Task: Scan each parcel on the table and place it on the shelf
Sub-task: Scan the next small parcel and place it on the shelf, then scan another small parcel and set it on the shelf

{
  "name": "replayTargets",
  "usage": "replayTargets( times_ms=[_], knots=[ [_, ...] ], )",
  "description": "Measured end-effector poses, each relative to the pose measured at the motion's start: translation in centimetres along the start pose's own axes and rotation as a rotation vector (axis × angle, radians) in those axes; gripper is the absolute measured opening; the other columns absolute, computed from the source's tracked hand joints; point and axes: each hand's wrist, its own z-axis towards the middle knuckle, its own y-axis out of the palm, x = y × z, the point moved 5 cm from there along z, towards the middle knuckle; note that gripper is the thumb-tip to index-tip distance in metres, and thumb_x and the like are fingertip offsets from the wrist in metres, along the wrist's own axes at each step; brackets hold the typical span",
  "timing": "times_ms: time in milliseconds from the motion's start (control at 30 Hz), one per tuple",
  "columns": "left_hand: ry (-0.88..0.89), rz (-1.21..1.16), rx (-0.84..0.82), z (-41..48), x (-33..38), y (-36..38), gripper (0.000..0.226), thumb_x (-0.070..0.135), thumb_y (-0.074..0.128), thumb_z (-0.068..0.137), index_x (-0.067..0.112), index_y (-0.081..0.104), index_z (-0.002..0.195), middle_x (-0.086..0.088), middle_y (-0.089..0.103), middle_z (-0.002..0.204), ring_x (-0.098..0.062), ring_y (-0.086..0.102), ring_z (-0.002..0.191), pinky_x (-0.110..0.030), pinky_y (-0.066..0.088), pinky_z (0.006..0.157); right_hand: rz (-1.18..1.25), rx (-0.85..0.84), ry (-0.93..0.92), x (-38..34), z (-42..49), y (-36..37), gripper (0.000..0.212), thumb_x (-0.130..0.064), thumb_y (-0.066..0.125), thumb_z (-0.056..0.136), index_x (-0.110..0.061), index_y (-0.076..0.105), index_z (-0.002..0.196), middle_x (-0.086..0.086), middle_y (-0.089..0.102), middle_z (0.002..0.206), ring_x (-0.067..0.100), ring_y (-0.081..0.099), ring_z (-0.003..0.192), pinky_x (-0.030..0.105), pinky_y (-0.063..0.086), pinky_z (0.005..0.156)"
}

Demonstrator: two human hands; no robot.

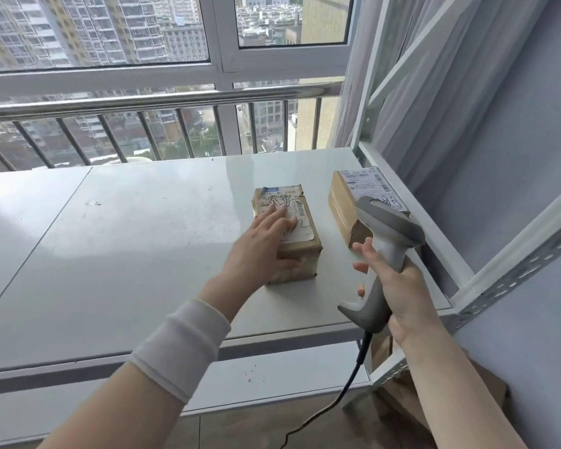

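Note:
A small brown parcel (300, 239) with a white label lies on the white table (127, 241), right of centre. My left hand (263, 247) rests flat on its near left side, thumb against its front face. My right hand (399, 293) grips the handle of a grey corded barcode scanner (386, 234), held upright just right of that parcel. Behind the scanner head a second brown parcel (344, 202) with a printed label lies at the table's right edge, against the white metal shelf frame (515, 254).
A railing and window (162, 98) run along the table's far side. The scanner cable (353, 377) hangs down past the table's front edge. Brown packaging (402, 396) lies on the floor under the shelf frame. A pale curtain (428, 92) hangs at the right.

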Motion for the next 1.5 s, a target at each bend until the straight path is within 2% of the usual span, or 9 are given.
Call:
replayTargets(
  times_ms=[533,767,867,967,1067,1167,1267,1367,1500],
  knots=[
    [-0.030,-0.005,-0.019,4.4,-1.7,0.4,0.072,0.034,0.073,0.077,0.022,0.038,0.140,0.007,0.018,0.158,-0.009,0.008,0.146,-0.031,0.023,0.113,0.004,-0.006,0.035,0.2,1.1,-0.6,0.041,-0.038,0.064,0.083,-0.014,0.061,0.117,0.002,0.070,0.099,0.021,0.064,0.095,0.032,0.051,0.066],
    [0.008,0.081,-0.013,3.5,-0.8,-0.5,0.099,0.053,0.063,0.079,0.018,0.005,0.151,-0.001,0.003,0.160,-0.013,-0.004,0.147,-0.035,-0.006,0.118,0.073,-0.036,0.032,-0.8,-1.3,-1.0,0.028,-0.033,0.061,0.087,-0.019,0.062,0.112,0.003,0.074,0.092,0.014,0.067,0.086,0.024,0.050,0.059],
    [0.057,-0.180,0.195,1.9,2.3,-2.2,0.094,0.048,0.067,0.077,0.018,0.016,0.150,0.002,0.014,0.158,-0.010,0.003,0.145,-0.035,0.002,0.119,0.126,-0.012,0.051,-0.3,-3.5,-2.2,0.022,-0.034,0.062,0.086,-0.023,0.063,0.106,0.003,0.071,0.076,0.012,0.060,0.056,0.024,0.049,0.057],
    [0.029,-0.630,0.320,-1.1,6.2,-1.8,0.063,0.029,0.067,0.085,0.020,0.039,0.140,0.011,0.042,0.143,-0.008,0.036,0.134,-0.026,0.030,0.109,0.193,0.045,0.059,0.8,-6.4,-4.1,0.024,-0.036,0.063,0.083,-0.022,0.064,0.102,0.002,0.067,0.065,0.012,0.056,0.050,0.029,0.050,0.063],
    [0.023,-0.907,0.184,-3.8,10.7,2.0,0.042,0.026,0.058,0.091,0.017,0.048,0.130,0.010,0.052,0.128,-0.008,0.050,0.123,-0.026,0.039,0.103,0.217,0.135,0.018,1.8,-10.1,-7.0,0.026,-0.037,0.063,0.079,-0.025,0.067,0.102,0.007,0.068,0.072,0.020,0.062,0.068,0.033,0.054,0.075],
    [-0.007,-1.060,-0.050,-6.9,16.0,6.3,0.035,0.022,0.051,0.095,0.013,0.050,0.129,0.000,0.056,0.130,-0.008,0.053,0.116,-0.016,0.042,0.095,0.274,0.265,0.009,2.9,-14.6,-10.7,0.030,-0.030,0.064,0.081,-0.012,0.064,0.105,0.011,0.066,0.068,0.023,0.061,0.063,0.034,0.054,0.067],
    [-0.040,-1.146,-0.262,-10.8,21.1,10.0,0.033,0.025,0.052,0.096,0.014,0.053,0.127,0.001,0.059,0.128,-0.008,0.056,0.114,-0.023,0.045,0.099,0.301,0.394,0.007,4.0,-20.0,-14.7,0.023,-0.026,0.062,0.084,-0.003,0.063,0.081,0.010,0.064,0.062,0.021,0.060,0.054,0.033,0.053,0.061],
    [-0.011,-1.156,-0.409,-15.4,26.5,12.6,0.033,0.028,0.053,0.095,0.017,0.053,0.127,0.000,0.061,0.126,-0.011,0.056,0.117,-0.035,0.043,0.105,0.367,0.507,-0.019,5.2,-26.2,-18.5,0.038,-0.022,0.059,0.088,-0.011,0.066,0.053,0.007,0.062,0.055,0.020,0.058,0.051,0.032,0.054,0.056],
    [0.075,-1.154,-0.585,-23.9,34.4,14.5,0.029,0.029,0.051,0.096,0.021,0.053,0.123,-0.001,0.060,0.126,-0.010,0.057,0.115,-0.030,0.044,0.101,0.455,0.648,-0.088,7.5,-35.5,-23.5,0.022,-0.018,0.059,0.088,-0.004,0.061,0.072,0.011,0.060,0.058,0.022,0.057,0.051,0.032,0.052,0.049]
  ],
)
